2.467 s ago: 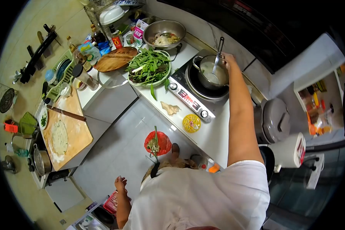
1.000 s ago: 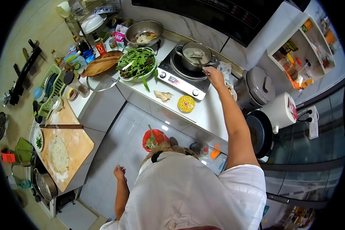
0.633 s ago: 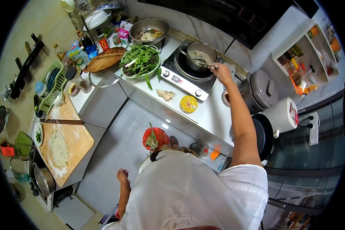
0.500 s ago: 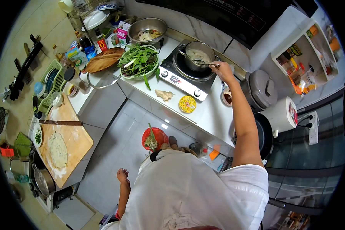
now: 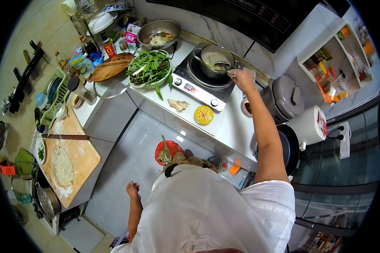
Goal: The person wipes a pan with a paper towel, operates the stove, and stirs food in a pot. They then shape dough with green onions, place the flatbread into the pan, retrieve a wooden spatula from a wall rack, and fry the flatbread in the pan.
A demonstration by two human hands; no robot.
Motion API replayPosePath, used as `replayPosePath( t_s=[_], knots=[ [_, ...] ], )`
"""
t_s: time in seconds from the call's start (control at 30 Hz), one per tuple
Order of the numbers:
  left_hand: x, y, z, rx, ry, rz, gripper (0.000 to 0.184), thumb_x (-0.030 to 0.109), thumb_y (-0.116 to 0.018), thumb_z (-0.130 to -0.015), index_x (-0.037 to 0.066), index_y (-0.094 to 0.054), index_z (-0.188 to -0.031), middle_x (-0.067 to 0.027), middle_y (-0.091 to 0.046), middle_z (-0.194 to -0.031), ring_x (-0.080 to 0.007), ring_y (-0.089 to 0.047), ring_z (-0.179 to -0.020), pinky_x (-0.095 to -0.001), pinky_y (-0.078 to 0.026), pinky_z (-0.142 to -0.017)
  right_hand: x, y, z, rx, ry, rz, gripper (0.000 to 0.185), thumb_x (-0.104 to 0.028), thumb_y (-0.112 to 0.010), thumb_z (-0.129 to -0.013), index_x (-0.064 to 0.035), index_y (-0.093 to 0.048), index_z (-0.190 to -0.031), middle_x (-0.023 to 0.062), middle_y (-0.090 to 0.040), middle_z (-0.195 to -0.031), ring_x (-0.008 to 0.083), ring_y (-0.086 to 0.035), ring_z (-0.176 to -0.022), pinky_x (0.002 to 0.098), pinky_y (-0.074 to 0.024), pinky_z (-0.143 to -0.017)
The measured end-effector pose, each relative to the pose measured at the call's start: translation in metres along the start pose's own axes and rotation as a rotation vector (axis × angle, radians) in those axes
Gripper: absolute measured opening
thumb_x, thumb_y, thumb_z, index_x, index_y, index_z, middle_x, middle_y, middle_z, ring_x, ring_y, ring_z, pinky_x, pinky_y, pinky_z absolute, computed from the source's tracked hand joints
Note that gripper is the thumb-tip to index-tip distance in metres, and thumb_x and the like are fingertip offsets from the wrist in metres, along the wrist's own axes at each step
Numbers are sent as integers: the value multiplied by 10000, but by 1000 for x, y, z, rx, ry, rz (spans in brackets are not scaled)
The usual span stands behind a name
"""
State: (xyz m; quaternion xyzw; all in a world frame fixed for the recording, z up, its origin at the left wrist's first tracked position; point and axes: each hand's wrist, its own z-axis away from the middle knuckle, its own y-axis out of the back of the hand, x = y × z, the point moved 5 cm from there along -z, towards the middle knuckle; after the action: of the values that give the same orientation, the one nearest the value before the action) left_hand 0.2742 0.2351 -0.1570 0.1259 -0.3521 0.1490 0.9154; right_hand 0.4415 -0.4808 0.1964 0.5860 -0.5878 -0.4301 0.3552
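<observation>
My right hand is closed around the handle of a metal spoon whose head dips into a steel pot. Cloudy, pale liquid fills part of the pot, which stands on a silver and black induction cooker. My left hand hangs low at my side above the floor, fingers loosely curled and apart, holding nothing visible. In front of the cooker lie a yellow patterned round trivet and a crumpled beige cloth.
Left of the cooker sit leafy greens in a basket and a steel bowl of food. On a floury board lie flattened dough and a rolling pin. A grey rice cooker and black pan stand right.
The spoon's head has shifted right inside the pot, and its handle stands steeper. My right hand stays at the pot's right side. The whole view has shifted slightly left.
</observation>
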Motion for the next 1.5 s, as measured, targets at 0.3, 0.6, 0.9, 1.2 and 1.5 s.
replayPosePath(
  t_s=[0.3,0.6,0.9,1.2,1.5],
  knots=[
    [-5,5,6,3,16,-48,187,188,-523,-880,70,-535,-1025,-71,-619,-801,-154,-568,-607,-232,-426,-503,12,-32,26,128,-115,-108,204,-154,-623,-804,-141,-670,-1002,92,-655,-938,287,-628,-795,357,-502,-683],
    [-1,-2,3,-28,-3,-28,211,180,-515,-883,56,-530,-1053,-78,-620,-809,-161,-574,-610,-239,-437,-510,47,-25,44,24,-424,-550,325,-206,-663,-799,-121,-624,-1110,96,-670,-960,204,-643,-820,284,-489,-687],
    [-25,0,9,-11,43,-49,192,189,-521,-876,86,-544,-1036,-60,-621,-806,-155,-576,-618,-239,-434,-527,-31,-108,83,-34,-879,-897,143,-193,-581,-789,-72,-610,-857,97,-609,-735,209,-552,-631,316,-453,-572],
    [-19,9,20,32,31,-4,166,196,-533,-867,100,-545,-1002,-60,-622,-808,-157,-580,-624,-233,-425,-526,-166,-153,-26,-194,-258,-144,362,-202,-580,-794,-95,-529,-1136,181,-572,-975,331,-617,-848,422,-499,-715],
    [-52,42,44,96,74,0,204,207,-537,-871,81,-530,-1030,-92,-629,-818,-188,-593,-611,-249,-441,-507,-170,-201,-58,-160,-167,-31,157,-83,-446,-839,-34,-503,-978,169,-597,-875,292,-649,-753,385,-534,-602]
  ],
)
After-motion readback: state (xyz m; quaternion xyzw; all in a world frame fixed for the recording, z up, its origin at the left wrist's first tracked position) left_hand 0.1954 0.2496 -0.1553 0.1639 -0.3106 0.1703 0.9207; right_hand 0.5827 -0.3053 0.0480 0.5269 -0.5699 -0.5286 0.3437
